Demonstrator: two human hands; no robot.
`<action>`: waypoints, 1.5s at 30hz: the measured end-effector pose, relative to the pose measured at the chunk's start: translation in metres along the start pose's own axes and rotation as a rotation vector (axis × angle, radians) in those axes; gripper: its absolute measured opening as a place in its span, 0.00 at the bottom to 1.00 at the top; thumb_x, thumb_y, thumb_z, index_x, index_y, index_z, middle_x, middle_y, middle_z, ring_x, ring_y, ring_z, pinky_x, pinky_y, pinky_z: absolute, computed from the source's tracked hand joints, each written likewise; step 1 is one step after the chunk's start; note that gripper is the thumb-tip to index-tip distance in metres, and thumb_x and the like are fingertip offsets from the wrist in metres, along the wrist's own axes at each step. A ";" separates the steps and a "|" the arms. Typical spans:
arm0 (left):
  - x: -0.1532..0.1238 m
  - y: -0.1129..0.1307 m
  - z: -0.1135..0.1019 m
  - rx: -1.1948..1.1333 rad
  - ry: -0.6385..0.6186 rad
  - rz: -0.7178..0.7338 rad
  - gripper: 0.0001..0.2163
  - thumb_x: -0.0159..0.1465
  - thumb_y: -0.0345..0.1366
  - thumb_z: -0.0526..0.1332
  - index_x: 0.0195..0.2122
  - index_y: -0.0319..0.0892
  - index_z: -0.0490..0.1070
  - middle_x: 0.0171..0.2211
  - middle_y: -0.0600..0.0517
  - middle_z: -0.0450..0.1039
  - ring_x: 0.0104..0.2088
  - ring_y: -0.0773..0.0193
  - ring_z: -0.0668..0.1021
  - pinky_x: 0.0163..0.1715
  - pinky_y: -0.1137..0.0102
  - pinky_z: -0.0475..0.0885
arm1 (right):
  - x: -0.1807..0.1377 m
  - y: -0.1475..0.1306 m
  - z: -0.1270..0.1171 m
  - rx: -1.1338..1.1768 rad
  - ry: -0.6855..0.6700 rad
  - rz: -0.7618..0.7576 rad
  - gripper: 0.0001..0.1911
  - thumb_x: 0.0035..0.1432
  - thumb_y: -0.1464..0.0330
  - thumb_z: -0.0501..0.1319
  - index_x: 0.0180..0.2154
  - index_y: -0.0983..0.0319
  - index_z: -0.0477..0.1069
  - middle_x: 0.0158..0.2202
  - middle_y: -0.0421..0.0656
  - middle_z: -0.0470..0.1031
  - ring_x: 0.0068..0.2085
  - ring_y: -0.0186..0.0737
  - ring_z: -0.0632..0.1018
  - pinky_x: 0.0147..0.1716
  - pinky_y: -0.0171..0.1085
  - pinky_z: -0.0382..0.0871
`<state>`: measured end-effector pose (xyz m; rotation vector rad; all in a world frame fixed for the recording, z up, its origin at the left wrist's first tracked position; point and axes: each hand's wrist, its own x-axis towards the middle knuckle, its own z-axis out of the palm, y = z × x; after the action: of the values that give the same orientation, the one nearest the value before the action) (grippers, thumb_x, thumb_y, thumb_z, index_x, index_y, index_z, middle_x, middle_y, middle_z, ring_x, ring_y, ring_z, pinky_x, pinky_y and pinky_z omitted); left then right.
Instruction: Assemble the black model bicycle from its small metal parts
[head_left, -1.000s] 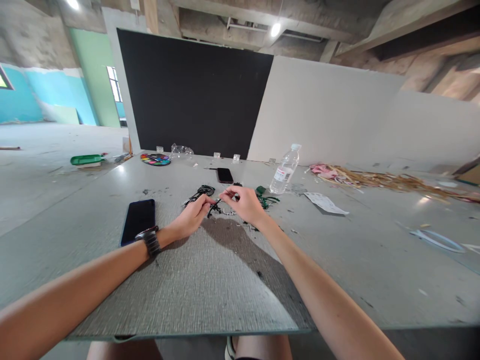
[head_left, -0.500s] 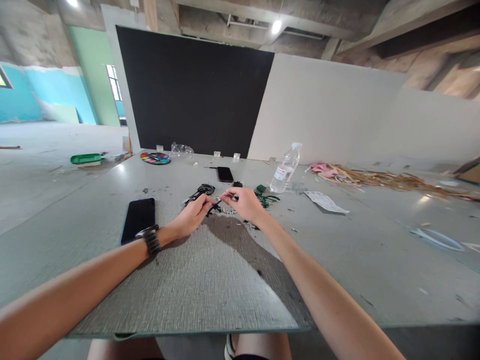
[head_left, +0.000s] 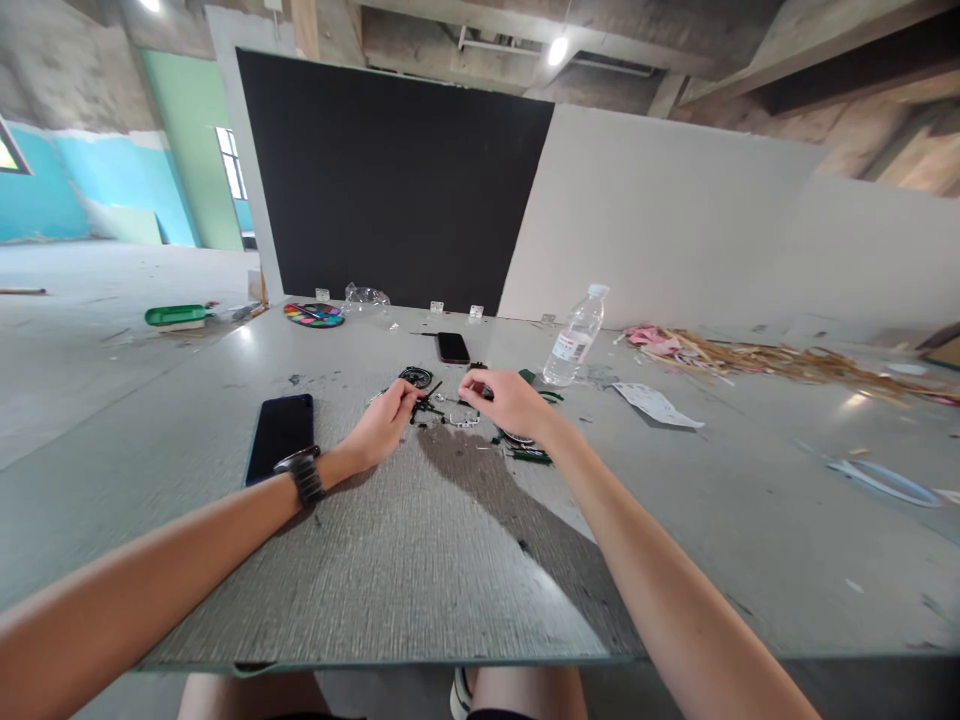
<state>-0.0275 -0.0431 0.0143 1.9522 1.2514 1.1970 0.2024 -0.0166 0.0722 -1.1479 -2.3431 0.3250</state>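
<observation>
My left hand (head_left: 384, 422) is closed in a pinch on a thin black plastic part (head_left: 433, 391), just above the tabletop. To its right, my right hand (head_left: 508, 402) has thumb and fingertips together over the small parts; what they hold, if anything, is too small to make out. A round black spoked wheel (head_left: 416, 377) lies behind my left fingers. Between the hands is a light-coloured curved piece (head_left: 461, 421). Dark green and black parts (head_left: 529, 455) lie below my right hand, partly covered by it.
A large phone (head_left: 280, 436) lies beside my left wrist, and a smaller phone (head_left: 452, 348) lies farther back. A clear water bottle (head_left: 574, 340) stands behind my right hand, near a paper sheet (head_left: 657, 404). A paint palette (head_left: 313, 314) and straw-like strips (head_left: 780, 370) lie at the back.
My hands have moved apart: the right has shifted rightwards, away from the black part in my left hand. More small parts now show between them and beneath my right hand.
</observation>
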 end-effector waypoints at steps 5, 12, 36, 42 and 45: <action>0.000 0.000 -0.001 0.025 0.006 0.008 0.09 0.71 0.36 0.48 0.42 0.43 0.66 0.22 0.58 0.64 0.22 0.65 0.68 0.27 0.70 0.62 | -0.001 -0.003 0.007 -0.015 -0.149 0.010 0.06 0.59 0.67 0.61 0.36 0.57 0.78 0.33 0.44 0.80 0.30 0.39 0.75 0.30 0.39 0.64; 0.001 -0.003 0.000 0.033 -0.003 0.024 0.10 0.72 0.38 0.47 0.44 0.43 0.65 0.21 0.59 0.61 0.21 0.66 0.66 0.26 0.70 0.61 | -0.002 -0.012 -0.001 -0.047 -0.285 0.071 0.09 0.60 0.68 0.59 0.39 0.57 0.77 0.35 0.46 0.79 0.29 0.38 0.75 0.28 0.38 0.63; -0.002 0.003 -0.002 0.045 -0.013 0.039 0.09 0.70 0.37 0.47 0.42 0.43 0.65 0.21 0.60 0.58 0.20 0.66 0.65 0.24 0.70 0.59 | -0.119 -0.015 -0.024 -0.065 -0.182 0.342 0.07 0.65 0.62 0.58 0.40 0.58 0.72 0.26 0.38 0.72 0.27 0.35 0.70 0.28 0.35 0.60; -0.001 -0.005 -0.001 0.049 -0.013 0.053 0.10 0.71 0.39 0.47 0.42 0.43 0.65 0.20 0.60 0.57 0.20 0.65 0.65 0.24 0.70 0.58 | -0.122 -0.010 -0.005 -0.138 -0.103 0.314 0.08 0.67 0.64 0.56 0.39 0.59 0.72 0.33 0.41 0.77 0.31 0.37 0.74 0.32 0.36 0.63; -0.001 -0.007 0.000 0.046 -0.016 0.064 0.10 0.71 0.39 0.47 0.42 0.43 0.65 0.21 0.59 0.58 0.21 0.65 0.65 0.25 0.70 0.58 | -0.115 -0.009 -0.005 -0.148 -0.123 0.298 0.08 0.67 0.64 0.57 0.40 0.59 0.73 0.33 0.42 0.78 0.31 0.37 0.74 0.32 0.36 0.62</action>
<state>-0.0306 -0.0408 0.0085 2.0454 1.2271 1.1912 0.2582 -0.1125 0.0417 -1.5960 -2.3309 0.3379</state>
